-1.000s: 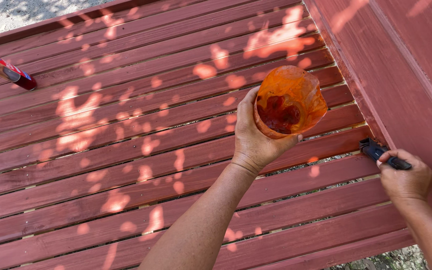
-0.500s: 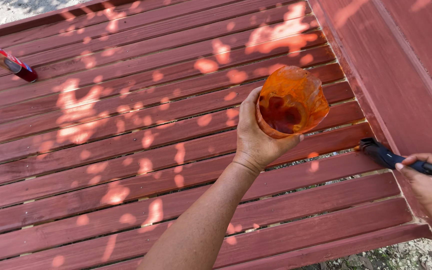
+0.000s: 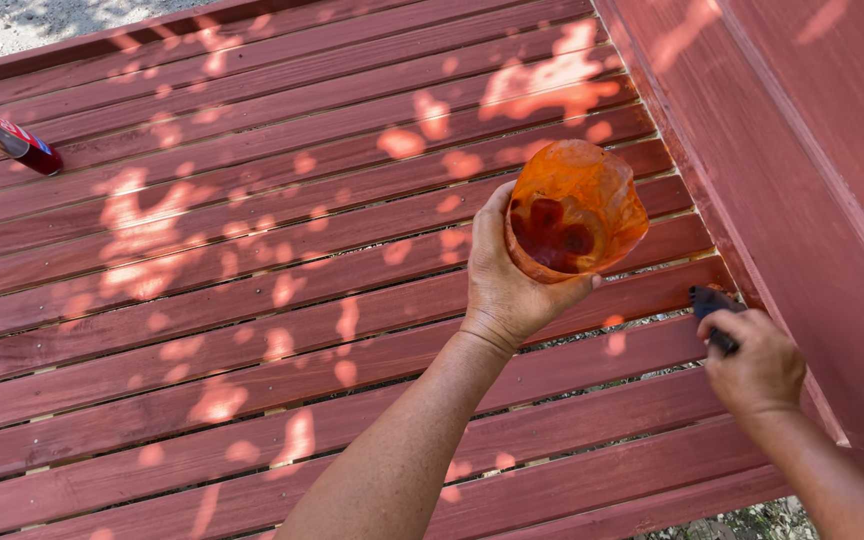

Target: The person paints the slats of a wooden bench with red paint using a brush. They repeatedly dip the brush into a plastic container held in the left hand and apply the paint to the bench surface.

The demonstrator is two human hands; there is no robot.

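Slats (image 3: pixel 252 290) of red-painted wood fill view, running 8 to 2 o'clock, dappled with sun; red panel (image 3: pixel 802 150) at 3 o'clock, gravel at 11. Left hand (image 3: pixel 512 275) raised at centre, fingers wrapped round orange cup (image 3: pixel 574 208), mouth tilted toward camera, dark paint inside. Right hand (image 3: pixel 757 365) at 4 o'clock, clenched on dark brush (image 3: pixel 709 305), handle pointing 11 o'clock, tip at slat-panel corner. Second brush (image 3: pixel 7 135) at 9 o'clock.

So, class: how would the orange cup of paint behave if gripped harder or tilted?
The orange cup looks thin and translucent, so it would probably flex. It is open-topped with dark paint inside, so tilting likely spills. The left hand cradles it alone, suggesting it's light.
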